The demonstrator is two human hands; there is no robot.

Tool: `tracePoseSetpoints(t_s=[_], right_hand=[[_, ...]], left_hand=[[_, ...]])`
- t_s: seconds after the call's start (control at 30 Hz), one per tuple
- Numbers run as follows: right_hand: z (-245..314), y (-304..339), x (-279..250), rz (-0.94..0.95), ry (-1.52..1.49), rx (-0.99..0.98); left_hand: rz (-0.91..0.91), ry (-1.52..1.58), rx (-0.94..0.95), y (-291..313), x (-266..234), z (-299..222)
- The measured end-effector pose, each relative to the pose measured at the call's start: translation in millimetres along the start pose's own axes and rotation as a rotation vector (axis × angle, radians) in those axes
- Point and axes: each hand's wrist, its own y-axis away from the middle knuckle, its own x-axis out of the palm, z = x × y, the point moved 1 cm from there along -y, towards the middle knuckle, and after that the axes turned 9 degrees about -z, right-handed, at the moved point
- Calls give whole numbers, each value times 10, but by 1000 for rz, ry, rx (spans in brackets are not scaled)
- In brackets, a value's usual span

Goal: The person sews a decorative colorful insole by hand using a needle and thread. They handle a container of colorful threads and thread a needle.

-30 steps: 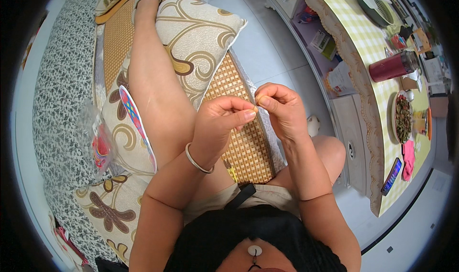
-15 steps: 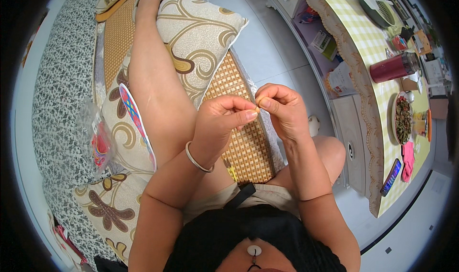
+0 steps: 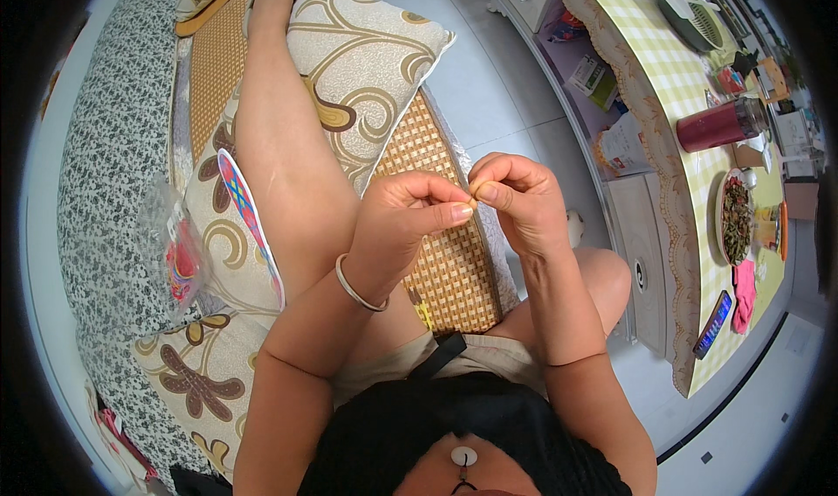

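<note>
My left hand (image 3: 410, 212) and my right hand (image 3: 519, 198) meet over the woven mat, fingertips touching. Thumb and index finger of each are pinched together; whatever is between them is too small to make out. A light bangle (image 3: 351, 288) circles my left wrist. Beside my outstretched left leg, a colourful patterned insole (image 3: 243, 212) stands on its edge against the thigh. To its left lies a clear plastic bag (image 3: 170, 234) with a red and multicoloured bundle (image 3: 182, 265) inside.
I sit on a woven mat (image 3: 454, 273) with patterned cushions (image 3: 349, 77). On the right, a table with a checked cloth (image 3: 690, 199) bears a dark red flask (image 3: 720, 125), a plate of dark pieces (image 3: 736, 221), a pink cloth (image 3: 744, 295), a phone (image 3: 714, 324) and a green basket (image 3: 688, 16).
Both pinched hands have barely shifted, with their fingertips still together. Nothing else has visibly moved.
</note>
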Motion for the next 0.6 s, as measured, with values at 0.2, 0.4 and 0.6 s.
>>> tracePoseSetpoints(t_s=[0.2, 0.4, 0.6], right_hand=[[7, 14, 5, 32, 13, -9], [21, 15, -1, 43, 8, 29], [44, 14, 11, 39, -5, 40]], left_hand=[[22, -11, -13, 7, -14, -17], [28, 32, -13, -7, -18, 10], [33, 104, -29, -24, -42, 40]])
